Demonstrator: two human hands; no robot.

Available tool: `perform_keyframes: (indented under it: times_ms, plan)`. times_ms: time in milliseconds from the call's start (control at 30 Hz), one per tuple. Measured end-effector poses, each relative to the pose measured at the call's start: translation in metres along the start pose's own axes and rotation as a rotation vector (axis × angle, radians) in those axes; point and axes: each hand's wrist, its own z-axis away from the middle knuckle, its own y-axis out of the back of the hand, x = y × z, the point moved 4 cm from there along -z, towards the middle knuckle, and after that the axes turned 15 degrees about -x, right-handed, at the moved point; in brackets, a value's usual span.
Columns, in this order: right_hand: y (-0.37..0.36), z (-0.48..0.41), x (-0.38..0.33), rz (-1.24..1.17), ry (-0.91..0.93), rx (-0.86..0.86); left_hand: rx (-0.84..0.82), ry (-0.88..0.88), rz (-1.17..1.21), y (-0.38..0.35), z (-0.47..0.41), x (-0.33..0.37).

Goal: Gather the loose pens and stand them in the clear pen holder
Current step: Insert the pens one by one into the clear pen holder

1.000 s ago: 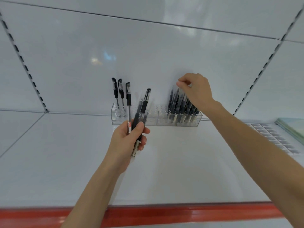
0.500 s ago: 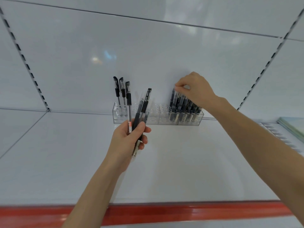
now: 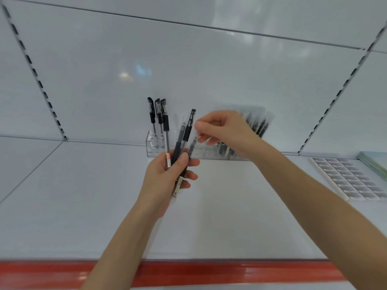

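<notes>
Left hand (image 3: 167, 178) grips a pen bundle (image 3: 186, 132), slim black-and-clear barrels fanned upright. Right hand (image 3: 226, 132), just beside it, pinches the top of one blurred pen (image 3: 192, 146). Directly behind both, the clear pen holder (image 3: 151, 143), a rectangular acrylic block, stands on the glossy white shelf (image 3: 83, 195). Three capped pens (image 3: 160, 114) stand upright at its left end.

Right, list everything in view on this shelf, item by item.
Clear acrylic pen holder: one, transparent, back of shelf.
Black-capped pens: two, black, standing in holder's left end.
Sleeved dark pens: several, blurred, holder's right end.
Bundle of loose pens: about four, black and clear, in left hand.
White tray of small grey blocks: one, shelf's right side.
Pale green stack: one, far right.
White shelf: one, red front edge.
Left hand: one, grips the bundle.
Right hand: one, fingers curled at bundle's top; pinch unclear.
</notes>
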Motion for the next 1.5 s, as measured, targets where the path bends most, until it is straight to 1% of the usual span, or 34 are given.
perform_keyframes:
  times_ms: [67,100,167,267,333,367,500,867,1000,1167,1233,1267,1333,1367,1400,1433,1500]
  plan:
    - [0.002,-0.003,-0.001,-0.05,0.015,0.015,0.006,0.003,-0.003,0.003,0.0,0.001]
    - [0.009,-0.004,-0.003,-0.073,0.027,0.061,0.01,0.005,0.002,0.005,0.0,0.001]
    - [0.033,-0.006,-0.007,-0.065,0.087,0.241,0.026,0.013,0.013,0.01,0.001,0.001]
    - [0.075,-0.007,-0.009,0.135,0.159,0.519,0.056,0.021,0.006,0.015,0.001,-0.001]
    - [0.09,-0.012,-0.007,0.269,0.166,0.613,0.066,0.022,0.003,0.016,0.001,-0.003]
    - [0.093,-0.016,-0.004,0.32,0.163,0.627,0.067,0.023,0.004,0.015,0.001,-0.003]
    - [0.09,-0.027,-0.001,0.477,0.176,0.59,0.069,0.021,0.007,0.014,0.0,-0.002]
    - [0.082,-0.033,0.0,0.585,0.151,0.483,0.073,0.025,0.008,0.015,-0.002,-0.002]
    - [0.07,-0.04,0.012,0.777,0.061,0.355,0.071,0.027,0.009,0.015,-0.001,-0.002]
    - [0.074,-0.044,0.011,0.838,-0.128,0.199,0.057,0.027,0.013,0.013,0.0,-0.002]
    - [0.072,-0.04,0.009,0.817,-0.134,0.156,0.042,0.024,0.021,0.01,0.002,-0.001]
    - [0.068,-0.037,0.007,0.804,-0.08,0.169,0.034,0.022,0.026,0.009,0.002,0.0]
    - [0.057,-0.025,-0.002,0.749,0.073,0.273,0.014,0.014,0.033,0.006,0.003,0.002]
    - [0.05,-0.019,-0.007,0.671,0.118,0.32,0.002,0.009,0.034,0.004,0.002,0.002]
    - [0.044,-0.015,-0.011,0.572,0.13,0.328,-0.011,0.005,0.035,0.003,0.002,0.003]
    - [0.038,-0.015,-0.013,0.468,0.111,0.294,-0.025,0.0,0.037,0.001,0.001,0.004]
    - [0.024,-0.015,-0.013,0.292,0.036,0.157,-0.051,-0.008,0.035,-0.003,0.001,0.006]
